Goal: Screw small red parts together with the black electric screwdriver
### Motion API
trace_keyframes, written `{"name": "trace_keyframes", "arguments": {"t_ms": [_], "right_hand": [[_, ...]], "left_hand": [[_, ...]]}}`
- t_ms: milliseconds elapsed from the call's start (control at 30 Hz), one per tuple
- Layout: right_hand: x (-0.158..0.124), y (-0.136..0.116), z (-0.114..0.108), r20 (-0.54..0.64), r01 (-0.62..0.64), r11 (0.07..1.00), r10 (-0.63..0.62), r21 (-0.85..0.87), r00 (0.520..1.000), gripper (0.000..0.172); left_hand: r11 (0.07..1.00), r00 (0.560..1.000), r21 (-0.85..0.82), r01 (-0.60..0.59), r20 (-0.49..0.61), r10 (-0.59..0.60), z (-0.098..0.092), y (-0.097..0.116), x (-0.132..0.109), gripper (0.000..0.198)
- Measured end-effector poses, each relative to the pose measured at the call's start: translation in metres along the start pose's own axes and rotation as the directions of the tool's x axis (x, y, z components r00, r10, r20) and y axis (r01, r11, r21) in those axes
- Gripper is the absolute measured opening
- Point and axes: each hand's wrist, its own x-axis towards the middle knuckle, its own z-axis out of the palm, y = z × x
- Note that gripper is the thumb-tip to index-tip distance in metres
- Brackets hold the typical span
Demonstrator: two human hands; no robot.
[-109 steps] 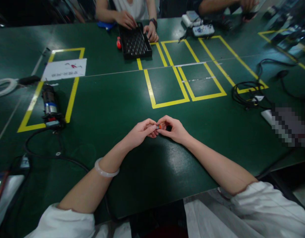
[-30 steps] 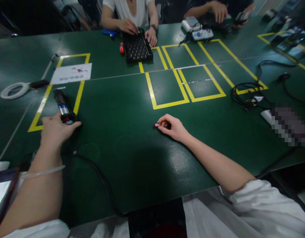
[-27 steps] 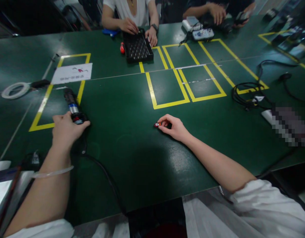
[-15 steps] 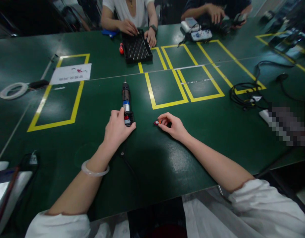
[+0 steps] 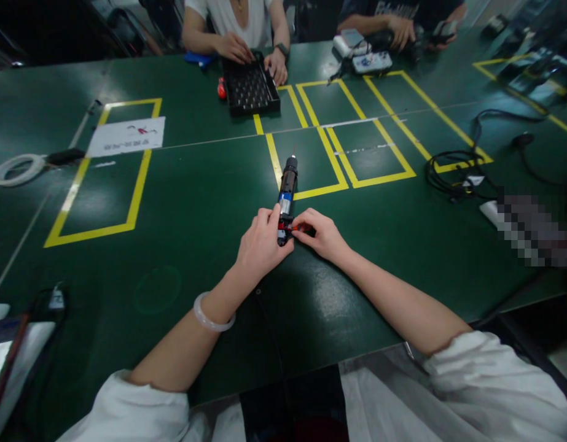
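A black electric screwdriver [image 5: 287,184] with a blue and silver band lies in front of me on the green table [image 5: 195,209], its thin bit pointing away. My left hand [image 5: 263,240] is wrapped round its rear part from the left. My right hand [image 5: 322,236] pinches a small red-orange piece [image 5: 292,228] at the right side of the screwdriver's rear. The piece touches or nearly touches the tool; my fingers hide part of it.
Across the table a person's hands rest at a black tray [image 5: 253,95]; another person handles devices. A white paper [image 5: 126,138] and cable coil [image 5: 18,169] lie left. Black cables [image 5: 453,175] lie right. Yellow tape marks the table.
My left hand has moved right with the screwdriver, bringing it up to the small piece in my right hand. My right hand has stayed nearly in place.
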Motion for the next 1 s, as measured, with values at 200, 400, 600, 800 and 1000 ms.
{"name": "trace_keyframes", "arguments": {"t_ms": [200, 400, 600, 800, 1000], "right_hand": [[0.000, -0.005, -0.001, -0.037, -0.012, 1.000, 0.012, 0.000, 0.999, 0.012], [-0.002, -0.007, -0.003, -0.072, -0.046, 0.998, 0.043, -0.036, 0.996, 0.019], [-0.003, -0.009, -0.003, -0.110, -0.101, 0.994, 0.096, -0.039, 0.989, 0.017], [-0.003, -0.004, -0.001, -0.087, -0.090, 0.995, 0.094, 0.047, 0.992, 0.012], [-0.003, -0.002, -0.002, -0.044, -0.086, 0.995, 0.088, 0.040, 0.995, 0.013]], "left_hand": [[1.000, 1.000, 0.008, 0.023, 0.000, -0.023, -0.001, 0.002, -0.001, 0.074], [0.998, 0.999, 0.055, 0.038, -0.022, -0.036, 0.001, 0.005, 0.001, 0.078], [0.992, 0.997, 0.102, 0.072, -0.047, -0.067, 0.002, 0.011, 0.005, 0.071], [0.988, 0.998, 0.146, 0.050, -0.043, -0.044, 0.001, 0.009, 0.006, 0.069], [0.979, 0.999, 0.196, 0.051, -0.027, -0.046, -0.009, -0.015, 0.000, 0.068]]}}
